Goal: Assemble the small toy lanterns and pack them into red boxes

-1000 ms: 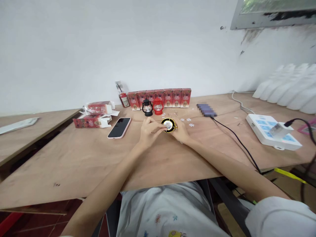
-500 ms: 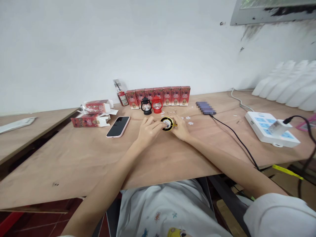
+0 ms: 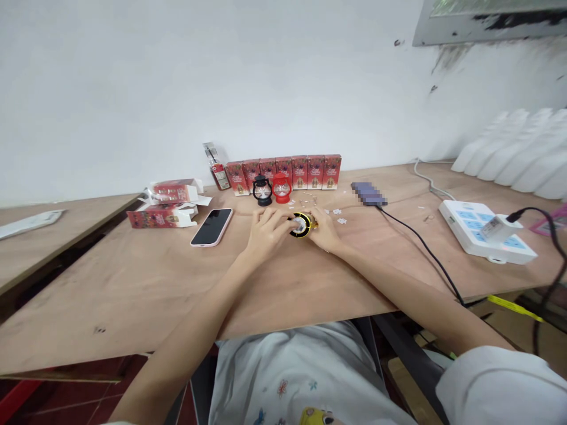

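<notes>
A small gold lantern [image 3: 301, 225] lies tipped on its side, its round black-and-gold base facing me. My right hand [image 3: 325, 230] is closed around the lantern's body and hides most of it. From the other side, the bent fingers of my left hand [image 3: 266, 233] press at the base's pale centre; whether they pinch a small part there I cannot tell. Behind my hands stand a black lantern [image 3: 263, 192] and a red lantern [image 3: 282, 190], both upright. Small white pieces [image 3: 341, 221] and thin wire handles [image 3: 309, 199] lie just beyond my right hand.
Several red boxes [image 3: 300, 172] stand in a row near the wall, beside a leaning bottle [image 3: 219, 175]. Opened boxes [image 3: 163, 216] and a phone [image 3: 212, 227] lie left. Right are a blurred phone [image 3: 369, 193] with its cable, a power strip [image 3: 509, 252] and white jugs [image 3: 516, 153].
The lantern's base has shifted slightly toward me. My left fingers have lifted and bent a little at the base. My right hand keeps its hold.
</notes>
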`<state>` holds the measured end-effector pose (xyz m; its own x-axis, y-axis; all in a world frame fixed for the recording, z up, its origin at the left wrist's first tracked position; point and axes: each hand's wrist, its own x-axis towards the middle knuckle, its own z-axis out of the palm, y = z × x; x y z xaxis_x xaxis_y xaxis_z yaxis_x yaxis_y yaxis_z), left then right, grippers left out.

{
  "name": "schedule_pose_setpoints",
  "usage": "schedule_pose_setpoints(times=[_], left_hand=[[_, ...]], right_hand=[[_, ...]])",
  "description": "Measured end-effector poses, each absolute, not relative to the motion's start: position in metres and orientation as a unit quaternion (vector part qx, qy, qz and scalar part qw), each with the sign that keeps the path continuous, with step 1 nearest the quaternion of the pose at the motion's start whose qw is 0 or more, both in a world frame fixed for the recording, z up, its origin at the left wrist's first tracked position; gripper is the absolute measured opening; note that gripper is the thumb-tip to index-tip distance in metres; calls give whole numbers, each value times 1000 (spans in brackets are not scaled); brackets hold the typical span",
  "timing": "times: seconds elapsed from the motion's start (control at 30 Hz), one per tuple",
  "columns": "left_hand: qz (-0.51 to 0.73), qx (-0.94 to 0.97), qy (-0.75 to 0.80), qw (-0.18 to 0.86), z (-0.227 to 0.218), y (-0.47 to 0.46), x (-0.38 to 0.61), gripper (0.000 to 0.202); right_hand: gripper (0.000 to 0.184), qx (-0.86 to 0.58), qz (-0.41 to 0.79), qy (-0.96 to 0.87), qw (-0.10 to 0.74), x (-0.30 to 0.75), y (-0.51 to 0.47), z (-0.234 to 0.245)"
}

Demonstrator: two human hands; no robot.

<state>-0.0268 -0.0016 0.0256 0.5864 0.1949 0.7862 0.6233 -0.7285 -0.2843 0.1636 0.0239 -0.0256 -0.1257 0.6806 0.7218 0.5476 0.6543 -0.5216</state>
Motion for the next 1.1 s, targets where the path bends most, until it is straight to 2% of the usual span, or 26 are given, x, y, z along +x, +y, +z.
schedule_pose_setpoints(times=[0.23,0.37,0.43,0.57,0.7,0.87,0.97,1.1], left_hand=[[-399,-834,-338,177,20,1,-27,24],[-368,-823,-415,125,12,7,-27,22],[-310,-857,-402,86,7,10,-20,21],[-207,-938,-276,42,-2,7,8,27],[-146,-972,-184,27,-5,2,24,30],[-120,-977,-175,13,-5,-5,-19,31],[-135,-957,-256,33,-6,-5,-64,27],[-180,-881,-421,122,-12,10,-102,23]], right_hand=[[34,-424,115,-691,574,172,35,-23],[37,-486,133,-611,611,198,54,-25],[42,-511,136,-573,626,212,61,-27],[52,-530,145,-525,650,226,65,-27],[53,-526,158,-517,656,223,65,-29],[43,-523,157,-543,638,215,66,-34],[38,-524,150,-568,617,211,65,-36],[34,-523,147,-586,602,205,64,-39]])
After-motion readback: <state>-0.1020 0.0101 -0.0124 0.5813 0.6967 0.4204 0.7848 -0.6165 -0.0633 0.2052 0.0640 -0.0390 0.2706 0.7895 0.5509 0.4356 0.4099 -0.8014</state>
